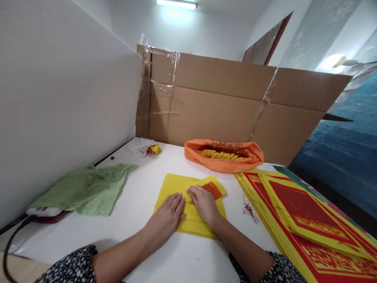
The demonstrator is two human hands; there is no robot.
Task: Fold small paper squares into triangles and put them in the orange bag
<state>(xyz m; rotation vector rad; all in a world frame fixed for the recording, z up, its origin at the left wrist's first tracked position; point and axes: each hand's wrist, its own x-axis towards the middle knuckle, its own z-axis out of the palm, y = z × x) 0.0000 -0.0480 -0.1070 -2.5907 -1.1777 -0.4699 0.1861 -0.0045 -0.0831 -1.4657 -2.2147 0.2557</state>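
Palm down, the left hand (170, 212) rests on yellow paper (176, 182) in the middle of the white table (140, 196), its grip flat, clamping nothing. The right hand (206, 203) has its grip together, pinching one smaller orange-and-yellow piece (213, 190) on top. If either hand slackens, the paper could skew and crease crookedly. Counted: two hands, one green cloth (88, 188) to the left, one orange bag (206, 165) beyond, one cardboard screen (220, 106) behind.

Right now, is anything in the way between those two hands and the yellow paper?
Nothing visible is: the left hand lies directly on the yellow paper, and the right hand is at its orange-patched part. The orange bag sits beyond, clear of both hands.
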